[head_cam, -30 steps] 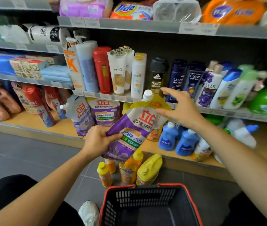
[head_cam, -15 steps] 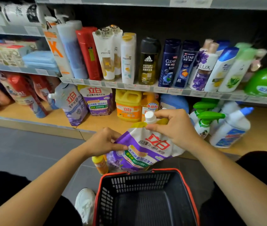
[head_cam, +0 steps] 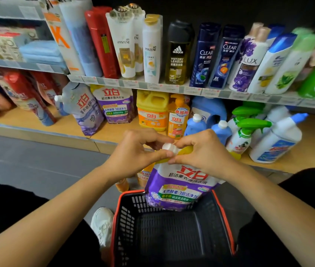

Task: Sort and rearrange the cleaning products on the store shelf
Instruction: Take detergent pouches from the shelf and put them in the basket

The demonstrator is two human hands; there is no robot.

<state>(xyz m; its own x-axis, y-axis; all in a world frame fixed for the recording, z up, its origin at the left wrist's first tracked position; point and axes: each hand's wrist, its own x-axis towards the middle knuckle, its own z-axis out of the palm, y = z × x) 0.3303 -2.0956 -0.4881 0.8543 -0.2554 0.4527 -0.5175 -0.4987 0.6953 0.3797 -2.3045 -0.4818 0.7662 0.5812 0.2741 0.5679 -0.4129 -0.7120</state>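
A purple and yellow detergent refill pouch (head_cam: 179, 187) with a white screw cap (head_cam: 170, 148) hangs upright over the far rim of a black basket with a red rim (head_cam: 122, 211). My left hand (head_cam: 135, 153) pinches the pouch's top at the cap from the left. My right hand (head_cam: 201, 151) pinches the pouch's yellow top just right of the cap. Two matching purple pouches (head_cam: 114, 105) stand on the wooden bottom shelf (head_cam: 112, 132).
Yellow detergent jugs (head_cam: 151, 110), blue bottles (head_cam: 197, 125), green-trigger sprays (head_cam: 249, 128) and a white toilet-cleaner bottle (head_cam: 277, 139) fill the bottom shelf. Shampoo bottles (head_cam: 177, 54) line the shelf above. Small orange bottles (head_cam: 123, 185) stand on the grey floor. My white shoe (head_cam: 101, 224) is beside the basket.
The pouch has come down from shelf height to the basket's far rim and turned upright. My left hand moved from the pouch's lower edge up to the cap.
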